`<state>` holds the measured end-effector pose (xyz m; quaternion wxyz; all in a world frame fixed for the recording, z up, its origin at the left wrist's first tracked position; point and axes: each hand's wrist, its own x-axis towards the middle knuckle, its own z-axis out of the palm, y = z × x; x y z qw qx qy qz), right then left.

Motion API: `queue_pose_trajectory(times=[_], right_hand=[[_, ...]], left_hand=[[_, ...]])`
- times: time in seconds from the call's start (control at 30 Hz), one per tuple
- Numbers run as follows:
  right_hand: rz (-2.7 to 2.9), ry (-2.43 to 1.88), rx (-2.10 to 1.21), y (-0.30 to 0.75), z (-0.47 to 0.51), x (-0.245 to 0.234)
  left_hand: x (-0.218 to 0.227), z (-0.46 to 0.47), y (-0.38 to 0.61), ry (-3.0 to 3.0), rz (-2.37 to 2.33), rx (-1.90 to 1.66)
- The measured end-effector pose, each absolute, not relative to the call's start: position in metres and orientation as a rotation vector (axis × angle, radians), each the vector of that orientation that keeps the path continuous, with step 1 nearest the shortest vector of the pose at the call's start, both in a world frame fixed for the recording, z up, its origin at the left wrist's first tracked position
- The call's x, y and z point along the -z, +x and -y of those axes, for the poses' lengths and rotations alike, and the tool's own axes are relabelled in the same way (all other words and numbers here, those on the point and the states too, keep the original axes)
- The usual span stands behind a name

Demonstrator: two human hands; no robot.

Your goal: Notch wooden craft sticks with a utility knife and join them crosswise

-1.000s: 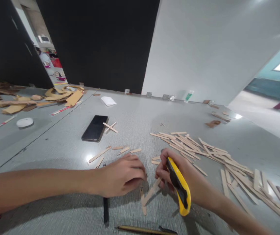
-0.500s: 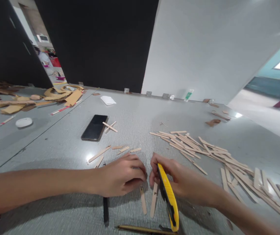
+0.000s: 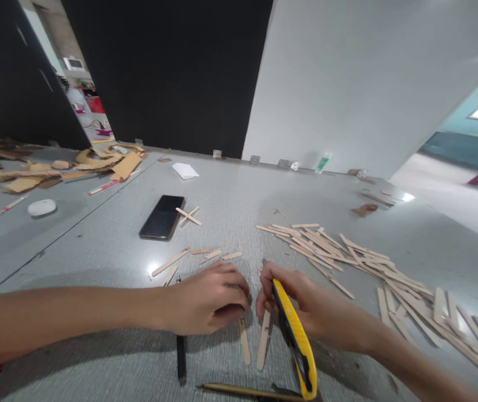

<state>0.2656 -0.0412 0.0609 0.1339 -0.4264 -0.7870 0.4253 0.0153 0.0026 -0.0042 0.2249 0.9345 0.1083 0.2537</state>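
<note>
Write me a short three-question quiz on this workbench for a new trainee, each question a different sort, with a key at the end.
1. Which hand holds the yellow and black cutter?
2. True or false: the big heap of loose sticks lies on the person's left.
3. Fill in the missing word: two crossed sticks lie at the right edge of the black ____.

Key:
1. The right hand.
2. False; the big heap of loose sticks lies on the person's right.
3. Phone.
</note>
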Motion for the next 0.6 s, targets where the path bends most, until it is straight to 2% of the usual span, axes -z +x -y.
queue_pose_trajectory(times=[0.37,0.6], right_hand=[[2.258,-1.256,-1.229,0.26,0.041,-0.059],[1.963,-1.276,-1.107,0.273,0.042,-0.048]], left_hand=[[0.009,-0.005,0.016,2.576,-0.302,-0.683],[0.001,-0.002,0.015,2.56,-0.322,-0.698]])
